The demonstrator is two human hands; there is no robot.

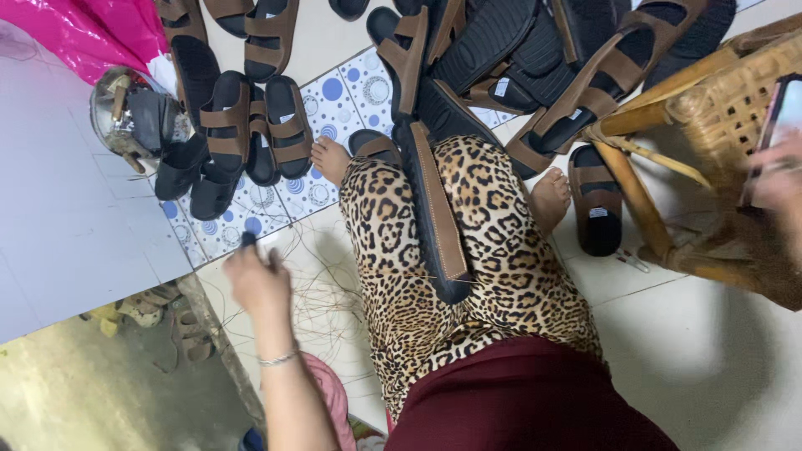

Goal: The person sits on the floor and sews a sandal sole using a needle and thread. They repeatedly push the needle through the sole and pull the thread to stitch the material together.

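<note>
A black sandal sole with a brown strap (436, 215) lies lengthwise on my lap, over the leopard-print cloth (493, 250) covering my legs. My left hand (257, 280) reaches down to the floor at the left and grips a small dark object, perhaps a tool or marker, with a thin bracelet on the wrist. My right hand (781, 179) is blurred at the right edge, holding a phone (773, 125) over a woven cane stool (718, 117). My bare feet (332, 159) rest among the sandals.
Several black-and-brown sandals (251, 125) are piled on the patterned tile floor ahead and to the left. A round metal tin (134, 117) sits at the left near a pink plastic bag (92, 29). Loose threads (326, 292) lie by my left hand.
</note>
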